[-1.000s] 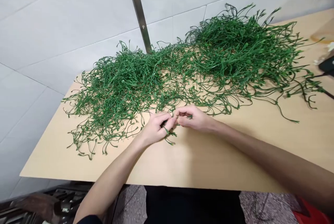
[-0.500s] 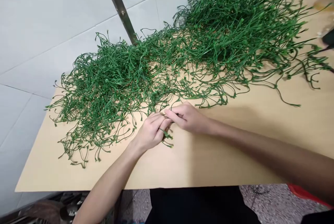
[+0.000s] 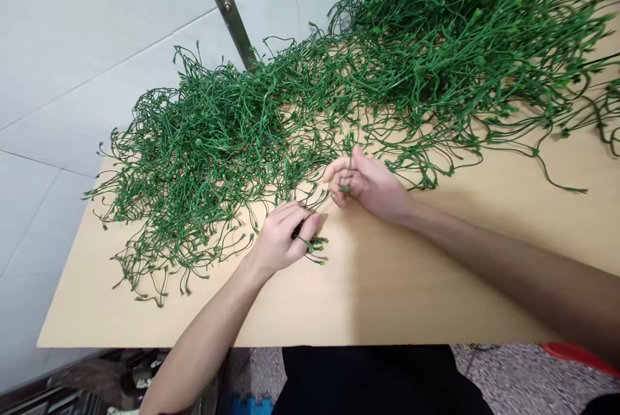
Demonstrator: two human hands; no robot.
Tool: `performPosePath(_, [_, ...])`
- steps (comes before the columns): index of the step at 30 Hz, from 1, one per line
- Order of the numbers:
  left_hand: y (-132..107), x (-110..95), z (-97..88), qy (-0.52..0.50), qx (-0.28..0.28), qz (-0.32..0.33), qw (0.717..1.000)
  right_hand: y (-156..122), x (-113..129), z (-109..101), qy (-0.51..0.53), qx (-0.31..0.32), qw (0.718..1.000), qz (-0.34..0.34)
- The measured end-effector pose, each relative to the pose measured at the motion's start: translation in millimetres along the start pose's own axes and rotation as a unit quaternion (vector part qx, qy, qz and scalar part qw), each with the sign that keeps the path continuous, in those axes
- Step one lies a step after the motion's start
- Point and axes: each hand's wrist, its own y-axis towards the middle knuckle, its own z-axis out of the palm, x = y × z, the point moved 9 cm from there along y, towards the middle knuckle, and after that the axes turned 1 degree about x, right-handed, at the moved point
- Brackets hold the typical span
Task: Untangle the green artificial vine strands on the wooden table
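Observation:
My left hand point(image 3: 283, 234) is closed around a small bunch of thin green stems point(image 3: 317, 245), which look like artificial plant pieces. Their tufted tips stick out below the thumb, low over the table. Up and to the right, my right hand point(image 3: 372, 186) has its fingers curled and its thumb raised. A single green stem point(image 3: 349, 142) runs through its grip, one tip above the thumb and a bit of green showing near the fingers. Just beyond both hands lies a tangled heap of the same stems point(image 3: 208, 131), with loose ones reaching close to my fingertips.
A thicker pile of longer green stems point(image 3: 465, 47) covers the back right of the wooden table point(image 3: 300, 312). Behind it are a tiled wall point(image 3: 97, 28) and a slanting metal bar point(image 3: 225, 5). Something red point(image 3: 576, 355) shows beyond the front edge.
My hands were together over the bunch; now my right hand has moved up and right, apart from my left, with a stem in it. My left hand stays around the bunch.

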Motion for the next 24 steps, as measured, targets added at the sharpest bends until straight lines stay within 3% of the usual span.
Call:
performPosePath(5, [-0.1,10.6,-9.0,0.018,-0.031,-0.061,0.997,-0.9,2.6,2.7,0.033,0.034,0.999,-0.016])
performPosePath(9, [-0.2,17.6,-13.8,0.021,-0.056,-0.103,0.993,-6.1,12.8,15.1,-0.111,0.066,0.988,-0.089])
performPosePath(13, [1.4,8.4,-3.0,0.042,-0.014,-0.039,0.998,-11.0,18.6,28.7,-0.309,0.066,0.936,-0.154])
performPosePath(16, [1.4,-0.7,5.8,0.051,0.017,0.006,0.999,-12.8,16.8,35.1,-0.38,0.064,0.906,-0.174])
performPosePath(21, [2.3,2.1,11.7,0.038,0.048,-0.031,0.998,-12.3,15.3,27.9,-0.415,-0.001,0.897,-0.153])
performPosePath(24, [0.8,0.3,10.2,0.033,0.035,-0.014,0.999,-12.8,17.7,27.9,-0.433,-0.022,0.887,-0.156])
